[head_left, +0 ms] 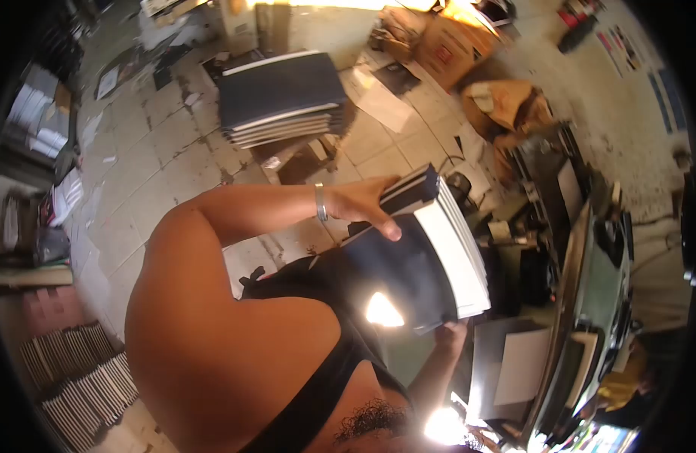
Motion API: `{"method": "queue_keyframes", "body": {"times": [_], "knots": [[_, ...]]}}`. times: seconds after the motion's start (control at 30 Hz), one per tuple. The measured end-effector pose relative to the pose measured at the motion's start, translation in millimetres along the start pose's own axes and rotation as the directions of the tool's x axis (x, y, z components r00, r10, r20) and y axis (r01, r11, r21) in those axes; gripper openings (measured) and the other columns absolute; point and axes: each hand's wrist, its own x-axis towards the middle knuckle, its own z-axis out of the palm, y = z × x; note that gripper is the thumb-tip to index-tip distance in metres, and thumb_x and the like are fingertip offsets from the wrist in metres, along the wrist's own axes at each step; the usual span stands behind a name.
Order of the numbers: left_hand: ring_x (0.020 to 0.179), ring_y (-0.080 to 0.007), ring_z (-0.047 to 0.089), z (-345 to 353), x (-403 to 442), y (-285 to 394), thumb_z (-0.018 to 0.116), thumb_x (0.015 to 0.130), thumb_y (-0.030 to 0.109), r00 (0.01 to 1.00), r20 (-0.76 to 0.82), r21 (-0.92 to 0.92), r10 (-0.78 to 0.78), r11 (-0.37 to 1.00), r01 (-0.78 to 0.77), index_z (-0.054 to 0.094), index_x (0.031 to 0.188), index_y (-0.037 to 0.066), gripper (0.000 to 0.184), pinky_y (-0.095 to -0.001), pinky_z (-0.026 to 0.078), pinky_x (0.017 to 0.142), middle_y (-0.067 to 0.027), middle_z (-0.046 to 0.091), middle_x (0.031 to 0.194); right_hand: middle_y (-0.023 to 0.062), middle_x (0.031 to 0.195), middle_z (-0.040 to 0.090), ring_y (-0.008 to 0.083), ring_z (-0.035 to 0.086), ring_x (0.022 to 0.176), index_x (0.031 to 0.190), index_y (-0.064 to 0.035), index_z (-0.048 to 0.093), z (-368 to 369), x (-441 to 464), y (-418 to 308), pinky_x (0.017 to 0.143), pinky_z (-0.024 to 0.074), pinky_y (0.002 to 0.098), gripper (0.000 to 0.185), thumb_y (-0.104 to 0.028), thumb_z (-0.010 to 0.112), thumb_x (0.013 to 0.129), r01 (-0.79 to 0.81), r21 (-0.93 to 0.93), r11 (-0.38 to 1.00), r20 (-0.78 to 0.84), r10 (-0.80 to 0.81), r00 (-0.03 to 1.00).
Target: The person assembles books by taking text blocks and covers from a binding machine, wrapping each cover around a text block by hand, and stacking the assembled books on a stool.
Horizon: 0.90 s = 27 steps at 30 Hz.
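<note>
Between my two hands is a stack of books with dark blue covers and white page edges, held tilted in front of my body. My left hand, with a metal band at its wrist, grips the upper part, its thumb on the near cover and the fingers partly hidden behind. At the lower corner, my right hand supports the stack; most of its fingers are hidden under it. Past my left forearm, another pile of large dark-covered books rests on a low stand.
Rows of books stand at the lower left beside a pink block. A cardboard box and a crumpled brown bag lie at the upper right. Cluttered equipment lines the right side. Scraps litter the tiled floor.
</note>
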Motion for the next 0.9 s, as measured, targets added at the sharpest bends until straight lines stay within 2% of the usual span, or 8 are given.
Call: {"method": "queue_keyframes", "body": {"times": [0.2,0.57,0.6,0.63,0.7,0.8,0.87,0.9], "knots": [[0.115,-0.0194,0.062,-110.8,-81.0,93.5,0.080,0.081,0.047,0.929,-0.357,-0.107,-0.095,0.992,0.060,0.057,0.133,-0.004,0.077,-0.0325,0.051,0.095,-0.0170,0.062,0.129,0.0192,0.136,0.060,0.0326,0.062,0.122,0.143,0.0078,0.047,148.3,159.9,-25.1,0.106,0.0485,0.0459,0.078,-0.046,0.069,0.091,-0.112,-0.221,0.969,0.230,0.164,0.959],[0.110,-0.0173,0.068,-313.2,-143.5,95.4,0.073,0.091,0.043,0.733,-0.639,-0.304,-0.233,0.952,0.038,0.060,0.134,0.006,0.059,-0.0328,0.053,0.100,-0.0069,0.068,0.124,0.0229,0.137,0.058,0.0349,0.061,0.121,0.151,-0.0056,0.042,351.9,343.0,31.3,0.105,0.0482,0.0466,0.090,-0.064,0.066,0.088,-0.355,-0.409,0.840,0.197,0.462,0.865],[0.126,-0.0207,0.056,-327.3,-157.0,75.8,0.079,0.081,0.023,0.871,-0.480,0.229,0.103,0.973,0.011,0.051,0.144,0.006,0.071,-0.0361,0.045,0.109,-0.0110,0.056,0.140,0.0258,0.137,0.057,0.0363,0.061,0.121,0.155,-0.0071,0.037,340.4,346.9,43.1,0.105,0.0480,0.0488,0.094,-0.065,0.067,0.087,-0.315,-0.407,0.857,0.243,0.435,0.867],[0.143,-0.0241,0.043,-341.7,-169.5,56.4,0.085,0.070,0.002,0.872,-0.246,0.669,0.424,0.725,-0.163,0.042,0.154,0.007,0.094,-0.0394,0.037,0.118,-0.0151,0.044,0.155,0.0272,0.139,0.055,0.0349,0.061,0.121,0.157,-0.0066,0.033,338.8,333.1,41.4,0.103,0.0486,0.0485,0.097,-0.065,0.068,0.087,-0.285,-0.313,0.906,0.238,0.365,0.900],[0.146,-0.0254,0.039,-359.3,-177.7,59.1,0.081,0.074,-0.001,0.907,-0.203,0.796,0.369,0.602,-0.067,0.041,0.155,0.007,0.091,-0.0414,0.034,0.121,-0.0141,0.041,0.158,0.0228,0.143,0.050,0.0329,0.060,0.120,0.157,-0.0056,0.034,322.3,286.9,25.4,0.100,0.0494,0.0469,0.090,-0.055,0.069,0.090,-0.103,-0.302,0.948,0.194,0.166,0.967],[0.150,-0.0273,0.033,-383.2,-197.4,81.9,0.074,0.079,-0.006,0.907,-0.412,0.597,0.083,0.777,0.201,0.039,0.156,0.008,0.086,-0.0445,0.028,0.124,-0.0126,0.036,0.163,0.0188,0.142,0.053,0.0277,0.062,0.117,0.155,-0.0066,0.037,246.3,205.4,16.2,0.097,0.0521,0.0399,0.082,-0.035,0.078,0.090,0.085,-0.496,0.864,0.139,-0.018,0.990],[0.151,-0.0267,0.032,-382.2,-197.1,103.5,0.074,0.091,0.033,0.680,-0.699,0.011,-0.221,0.948,0.319,0.036,0.159,0.012,0.080,-0.0472,0.031,0.120,-0.0077,0.031,0.165,0.0171,0.140,0.056,0.0259,0.063,0.115,0.150,-0.0054,0.045,189.5,134.8,22.3,0.097,0.0529,0.0385,0.075,-0.032,0.079,0.089,0.023,-0.525,0.851,0.035,-0.006,0.999],[0.147,-0.0281,0.039,-400.1,-195.4,100.9,0.066,0.093,0.050,0.650,-0.732,0.069,-0.203,0.927,0.368,0.040,0.157,0.013,0.078,-0.0513,0.033,0.117,-0.0076,0.039,0.161,0.0159,0.138,0.058,0.0250,0.064,0.115,0.147,-0.0048,0.049,155.0,99.0,25.5,0.096,0.0532,0.0382,0.072,-0.033,0.080,0.088,-0.024,-0.534,0.845,-0.028,0.011,1.000]]}}
